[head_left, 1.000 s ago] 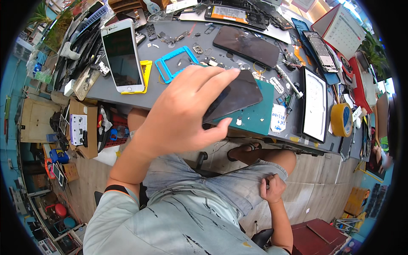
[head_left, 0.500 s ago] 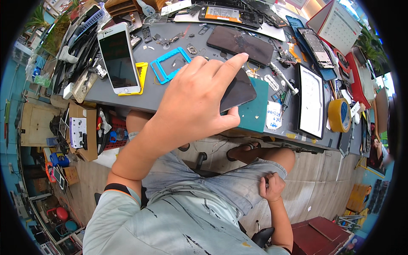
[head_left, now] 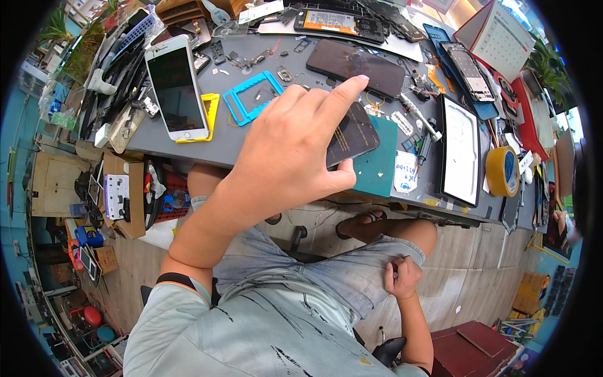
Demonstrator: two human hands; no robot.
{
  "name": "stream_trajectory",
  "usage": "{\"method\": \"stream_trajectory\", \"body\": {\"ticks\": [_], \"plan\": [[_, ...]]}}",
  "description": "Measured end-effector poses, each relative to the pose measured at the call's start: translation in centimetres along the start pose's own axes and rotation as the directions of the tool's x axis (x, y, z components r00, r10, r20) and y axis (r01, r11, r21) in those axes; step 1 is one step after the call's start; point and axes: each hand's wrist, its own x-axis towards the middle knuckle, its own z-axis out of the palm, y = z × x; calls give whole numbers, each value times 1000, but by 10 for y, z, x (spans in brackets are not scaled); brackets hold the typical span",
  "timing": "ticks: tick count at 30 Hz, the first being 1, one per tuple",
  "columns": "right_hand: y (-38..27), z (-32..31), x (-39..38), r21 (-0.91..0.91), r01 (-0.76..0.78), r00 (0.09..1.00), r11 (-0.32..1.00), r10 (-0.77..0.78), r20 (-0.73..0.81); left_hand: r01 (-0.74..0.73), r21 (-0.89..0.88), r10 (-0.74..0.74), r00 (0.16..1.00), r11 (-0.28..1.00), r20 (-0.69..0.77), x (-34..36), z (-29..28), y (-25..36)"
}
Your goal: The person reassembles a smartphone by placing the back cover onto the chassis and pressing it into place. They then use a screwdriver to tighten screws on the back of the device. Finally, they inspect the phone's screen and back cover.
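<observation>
My left hand (head_left: 292, 151) grips a dark phone (head_left: 355, 138) above the green mat (head_left: 377, 173), thumb at its near edge, index finger stretched over its far end; faint text shows on its screen. My right hand (head_left: 402, 276) rests on my thigh with fingers curled round something I cannot make out. A white phone (head_left: 176, 97) leans on a yellow stand (head_left: 210, 113). Beside my left hand is a blue plastic frame (head_left: 245, 100). Behind lies another dark phone (head_left: 352, 66).
The grey bench (head_left: 151, 138) carries small parts, a screwdriver-like tool (head_left: 424, 122), a white-faced tray (head_left: 458, 151), yellow tape (head_left: 502, 169), a desk calendar (head_left: 493, 38) and stacked phone parts (head_left: 113, 69). A cardboard box (head_left: 129, 195) stands below left; a red-brown seat (head_left: 465, 352) is lower right.
My left hand and the phone have shifted up and slightly right. Text now shows on that phone's screen. My right hand stays on my thigh.
</observation>
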Motion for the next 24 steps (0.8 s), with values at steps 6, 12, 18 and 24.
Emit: {"method": "stream_trajectory", "body": {"ticks": [6, 12, 18, 24], "plan": [[-2, -2, 2, -4, -2, 1000, 1000, 2, 2, 14, -7, -14, 1000, 1000, 20, 0, -1, 0], [0, 0, 0, -3, 1, 1000, 1000, -1, -4, 24, -11, -23, 999, 1000, 32, -1, -5, -2], [-1, 0, 0, 0, -2, 1000, 1000, 2, -11, 42, -73, -42, 999, 996, -2, -13, -19, -3], [-2, -1, 2, 12, -9, 1000, 1000, 9, -4, 89, -77, -87, 996, 993, 22, -27, -32, -11]]}}
